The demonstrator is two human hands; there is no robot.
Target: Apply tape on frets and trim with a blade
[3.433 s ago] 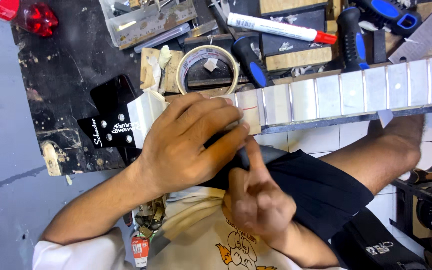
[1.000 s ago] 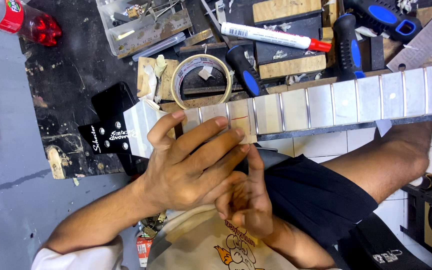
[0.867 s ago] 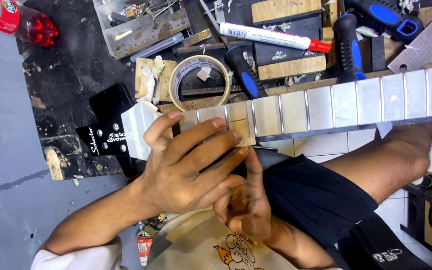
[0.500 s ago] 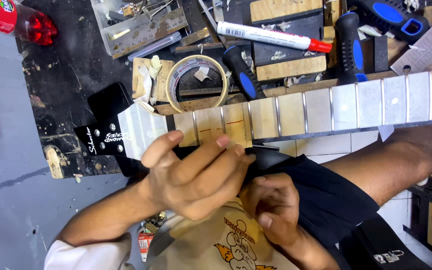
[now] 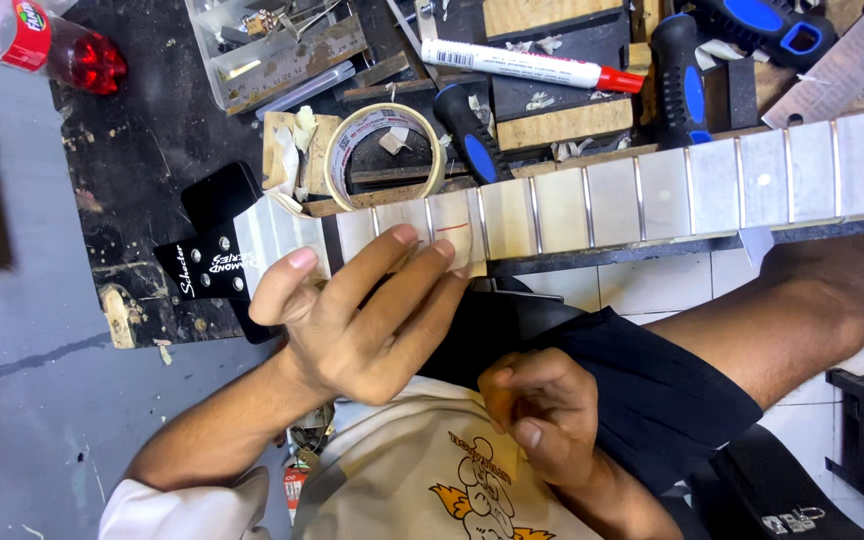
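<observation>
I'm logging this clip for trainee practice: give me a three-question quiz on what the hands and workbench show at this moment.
1. True or false: the left hand has its fingertips lying on the guitar neck.
2. Which lies just behind the neck, near the headstock? A) roll of tape B) a hammer C) a paint can
3. Fill in: the right hand is curled over the person's ____, below the neck, and its grip is not visible.

Key
1. True
2. A
3. lap
</observation>
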